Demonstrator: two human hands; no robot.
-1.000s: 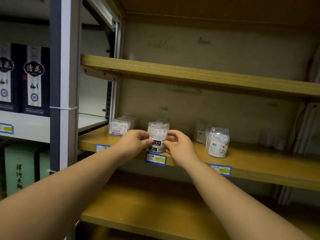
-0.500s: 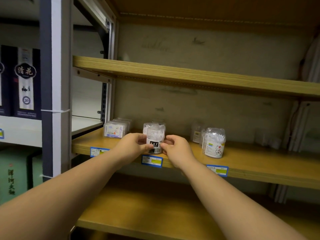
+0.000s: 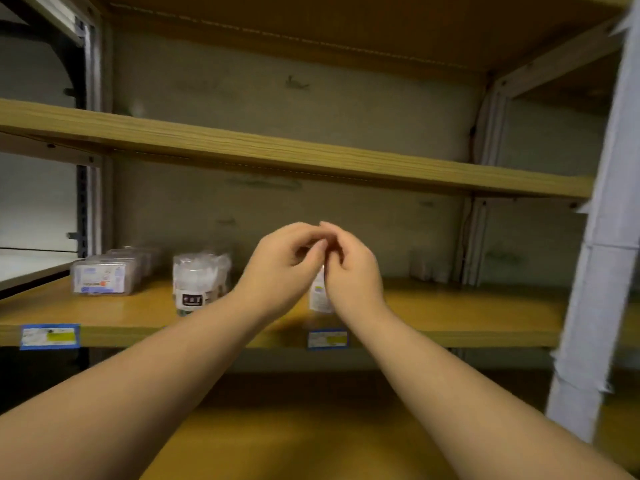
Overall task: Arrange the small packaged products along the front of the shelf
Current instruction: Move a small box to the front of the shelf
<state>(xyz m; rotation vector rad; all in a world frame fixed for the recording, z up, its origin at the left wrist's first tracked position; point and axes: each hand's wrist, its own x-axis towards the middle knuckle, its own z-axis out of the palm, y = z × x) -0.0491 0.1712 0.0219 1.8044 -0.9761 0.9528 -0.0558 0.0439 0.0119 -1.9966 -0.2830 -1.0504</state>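
Wood-grain shelf (image 3: 450,317) at chest height carries the small packaged products, and the black-labelled tub (image 3: 197,284) makes a handy landmark near its front edge. Left of the tub sits a row of flat clear boxes (image 3: 104,273), set a little further back. Right of the tub, both hands meet over a white-labelled tub (image 3: 318,294), which is mostly hidden behind them. The left hand (image 3: 282,268) has its fingers curled inward toward the right hand (image 3: 353,271), whose fingers curl back the same way; the fingertips touch or nearly touch above the hidden tub. Whether either hand actually grips the tub's top I cannot tell, as motion blur and the knuckles cover the contact.

Judging by the task, the step is bringing this tub forward. Best to take it by both sides low down, keep it upright, and set it above the blue price tag (image 3: 327,338), label facing out, level with the black-labelled tub.
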